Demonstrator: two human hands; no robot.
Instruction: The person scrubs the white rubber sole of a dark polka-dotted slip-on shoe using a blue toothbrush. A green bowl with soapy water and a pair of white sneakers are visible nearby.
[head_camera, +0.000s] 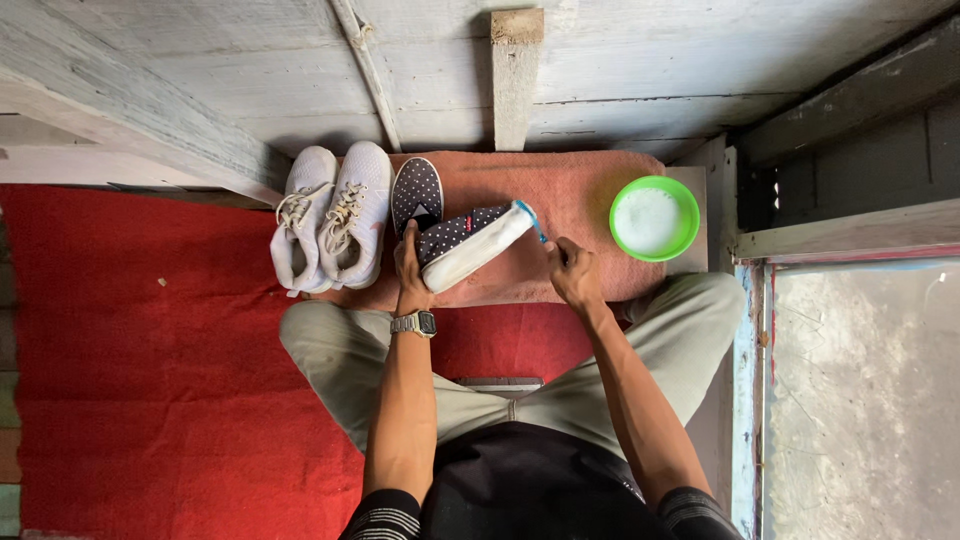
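Observation:
My left hand (408, 268) grips a dark polka-dot shoe (466, 243) tipped on its side, with its white sole facing me. In my right hand (575, 275) is a small blue-handled brush (531, 220) whose head touches the toe end of that sole. The matching dotted shoe (416, 192) lies flat just behind my left hand. Both rest over a pink towel (580, 205) spread in front of my crossed legs. A watch sits on my left wrist.
A pair of white lace-up sneakers (332, 215) stands at the towel's left end. A green bowl (655, 218) of white foam sits at the right end. Red carpet (130, 350) covers the floor to the left; wooden boards and a doorframe lie behind and to the right.

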